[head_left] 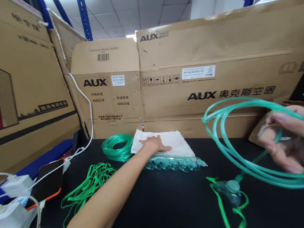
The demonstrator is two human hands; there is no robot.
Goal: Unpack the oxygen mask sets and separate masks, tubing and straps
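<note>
My left hand (155,144) lies on a stack of white sheets or flat bags (176,140), its fingers spread over the top. A row of clear green masks (174,163) nests together along the stack's front edge. At the right, my right hand (291,141) is closed round a loose coil of green tubing (293,181), raised above the table. A length of the tubing leads down to a clear oxygen mask (229,191) with a green strap (223,210). Left of the white stack sits another coil of green tubing (111,154).
A tangle of green elastic straps (94,182) lies on the black table (164,216), near my left forearm. Farther left are a phone (48,180), white chargers (11,216) and cables. Cardboard panels (167,101) wall the back and left side. Blue rack posts (83,15) rise behind.
</note>
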